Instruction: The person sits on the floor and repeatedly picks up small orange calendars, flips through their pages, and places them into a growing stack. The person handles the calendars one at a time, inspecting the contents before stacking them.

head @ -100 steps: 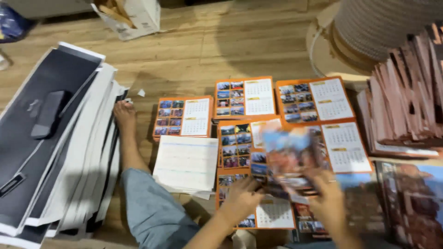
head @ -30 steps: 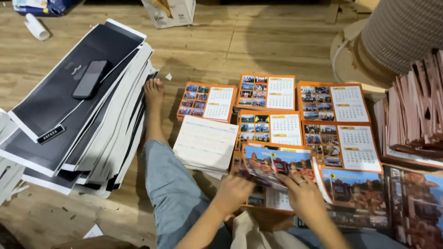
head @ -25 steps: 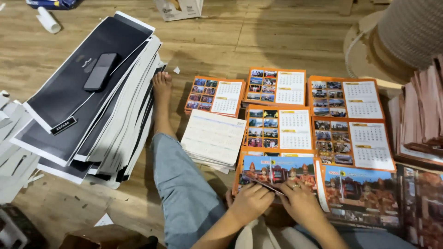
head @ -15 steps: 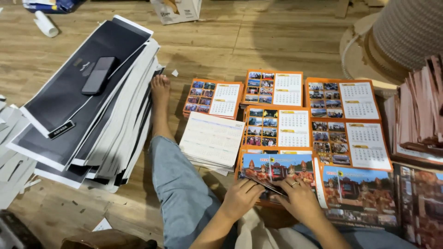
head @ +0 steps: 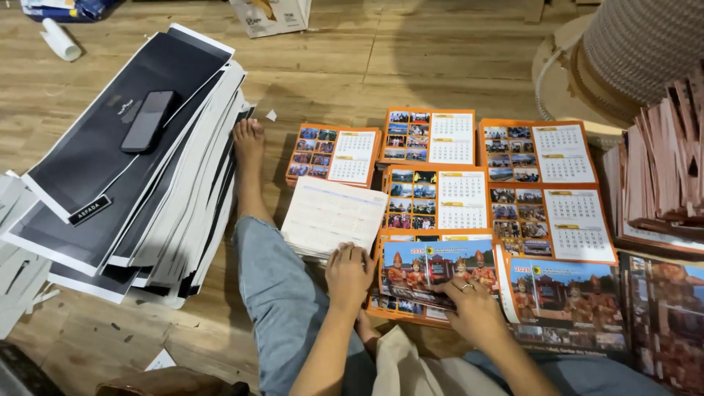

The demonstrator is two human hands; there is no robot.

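Note:
I sit on a wooden floor amid stacks of printed calendar sheets. My left hand (head: 350,275) rests flat, fingers spread, on the left edge of a glossy cover sheet (head: 433,268) showing people in red costumes, which lies on an orange-bordered stack. My right hand (head: 473,306) presses on that sheet's lower right part, a ring on one finger. Neither hand grips anything. A white sheet stack (head: 334,216) lies just left of them.
Several orange calendar stacks (head: 429,137) spread across the floor ahead. A tall pile of black-and-white sheets (head: 125,169) with a phone (head: 148,121) on top lies left of my outstretched leg (head: 271,271). Pink card bundles (head: 660,176) and a coiled roll (head: 645,44) stand right.
The cover sheet, held up in both hands earlier, has come down onto the near orange stack. Both hands now lie flat on it.

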